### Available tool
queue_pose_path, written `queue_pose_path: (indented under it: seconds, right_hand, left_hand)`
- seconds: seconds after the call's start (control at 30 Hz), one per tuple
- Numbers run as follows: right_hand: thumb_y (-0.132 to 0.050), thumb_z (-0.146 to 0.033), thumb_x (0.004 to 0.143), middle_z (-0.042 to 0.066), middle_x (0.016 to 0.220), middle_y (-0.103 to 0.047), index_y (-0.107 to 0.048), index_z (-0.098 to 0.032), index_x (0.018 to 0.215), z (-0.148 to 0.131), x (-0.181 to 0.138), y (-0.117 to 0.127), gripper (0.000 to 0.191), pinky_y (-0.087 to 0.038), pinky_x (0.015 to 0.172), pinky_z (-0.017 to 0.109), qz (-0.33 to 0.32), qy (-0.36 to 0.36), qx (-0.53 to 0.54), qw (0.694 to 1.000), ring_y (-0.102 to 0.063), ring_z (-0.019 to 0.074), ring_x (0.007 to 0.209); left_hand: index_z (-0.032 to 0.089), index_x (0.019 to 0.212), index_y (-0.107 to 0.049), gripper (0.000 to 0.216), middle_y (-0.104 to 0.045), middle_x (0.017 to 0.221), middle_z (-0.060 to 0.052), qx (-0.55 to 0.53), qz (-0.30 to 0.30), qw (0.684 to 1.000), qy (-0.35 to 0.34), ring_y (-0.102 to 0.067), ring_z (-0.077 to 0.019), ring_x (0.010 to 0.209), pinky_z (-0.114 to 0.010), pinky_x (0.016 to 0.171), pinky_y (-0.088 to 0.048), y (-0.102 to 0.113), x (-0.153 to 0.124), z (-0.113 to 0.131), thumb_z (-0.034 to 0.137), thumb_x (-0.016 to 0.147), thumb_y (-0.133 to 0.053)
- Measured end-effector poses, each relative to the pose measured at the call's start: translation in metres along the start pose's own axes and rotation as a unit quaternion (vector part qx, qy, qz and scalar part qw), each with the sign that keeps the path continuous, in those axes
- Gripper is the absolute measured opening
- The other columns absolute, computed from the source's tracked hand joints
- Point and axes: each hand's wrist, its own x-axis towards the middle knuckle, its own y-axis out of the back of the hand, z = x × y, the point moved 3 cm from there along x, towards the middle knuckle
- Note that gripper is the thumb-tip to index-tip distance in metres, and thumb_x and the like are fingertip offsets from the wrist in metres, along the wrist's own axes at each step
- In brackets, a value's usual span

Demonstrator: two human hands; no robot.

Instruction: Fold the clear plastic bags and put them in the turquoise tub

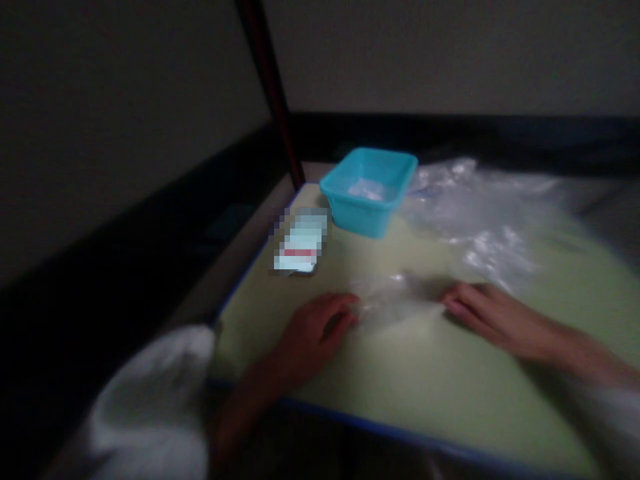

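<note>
A clear plastic bag (393, 307) stretches between my two hands, just above the pale green tabletop (400, 383). My left hand (320, 333) pinches its left end between thumb and fingers. At the opposite end, my right hand (483, 313) is closed on the plastic, with the fingertips pressed together. The bag is blurred, and whether anything lies inside it I cannot tell.
A turquoise plastic basin (360, 217) stands at the far side, with some clear plastic (367, 189) in it. To its right spreads a heap of clear plastic bags (470, 200). A lit phone (303, 240) lies near the left edge. Dark walls (450, 60) rise behind.
</note>
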Motion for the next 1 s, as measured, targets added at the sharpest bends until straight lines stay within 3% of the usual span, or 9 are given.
queue_pose_path:
  seconds: [0.2,0.4,0.5,0.63,0.83,1.0]
  right_hand:
    - [-0.034,-0.034,0.097,0.001,0.069,-0.061,-0.047,-0.021,0.083,-0.003,0.027,0.008,0.023,-0.044,0.057,0.027,-0.015,-0.063,0.147,0.987,-0.056,0.0137,0.061]
    - [-0.038,-0.035,0.091,0.001,0.060,-0.059,-0.043,-0.022,0.073,0.001,0.041,0.003,0.023,-0.044,0.053,0.029,0.013,-0.136,0.215,0.967,-0.057,0.0150,0.056]
    - [-0.046,-0.040,0.086,0.000,0.058,-0.059,-0.045,-0.021,0.080,0.004,0.041,0.000,0.020,-0.043,0.049,0.028,0.016,-0.183,0.258,0.949,-0.057,0.0155,0.054]
    - [-0.060,-0.040,0.070,-0.003,0.057,-0.058,-0.042,-0.022,0.091,0.008,0.038,-0.006,0.033,-0.042,0.046,0.027,0.017,-0.227,0.302,0.926,-0.056,0.0153,0.050]
    - [-0.055,-0.035,0.072,-0.004,0.052,-0.056,-0.040,-0.021,0.088,0.007,0.037,-0.011,0.026,-0.036,0.042,0.025,0.064,-0.227,0.251,0.939,-0.051,0.0134,0.045]
    - [-0.050,-0.027,0.079,-0.002,0.053,-0.057,-0.045,-0.021,0.086,-0.001,0.034,-0.007,0.011,-0.036,0.041,0.024,0.104,-0.183,0.132,0.969,-0.050,0.0135,0.044]
  left_hand:
    - [0.018,0.120,-0.048,0.035,-0.071,0.085,-0.002,-0.091,0.006,0.991,0.099,-0.067,-0.0151,0.077,-0.027,0.071,-0.049,0.002,0.001,-0.003,0.016,0.085,-0.046]
    - [0.019,0.130,-0.035,0.056,-0.069,0.085,-0.001,-0.150,0.017,0.981,0.122,-0.065,-0.0158,0.080,-0.031,0.075,-0.049,0.001,0.004,-0.007,0.012,0.077,-0.051]
    - [0.018,0.133,-0.031,0.066,-0.068,0.081,0.000,-0.161,0.027,0.973,0.161,-0.064,-0.0150,0.073,-0.030,0.071,-0.051,-0.002,0.007,-0.006,0.015,0.073,-0.059]
    - [0.014,0.135,-0.029,0.073,-0.066,0.074,0.002,-0.143,0.043,0.969,0.195,-0.063,-0.0135,0.069,-0.028,0.070,-0.050,-0.004,0.013,-0.002,0.011,0.070,-0.062]
    - [0.013,0.139,-0.025,0.079,-0.065,0.070,0.003,-0.135,0.045,0.967,0.212,-0.062,-0.0134,0.068,-0.026,0.068,-0.049,-0.005,0.019,-0.002,0.010,0.070,-0.061]
    - [0.014,0.141,-0.025,0.080,-0.063,0.067,0.004,-0.133,0.046,0.970,0.200,-0.062,-0.0131,0.066,-0.025,0.066,-0.049,-0.006,0.022,-0.001,0.010,0.070,-0.061]
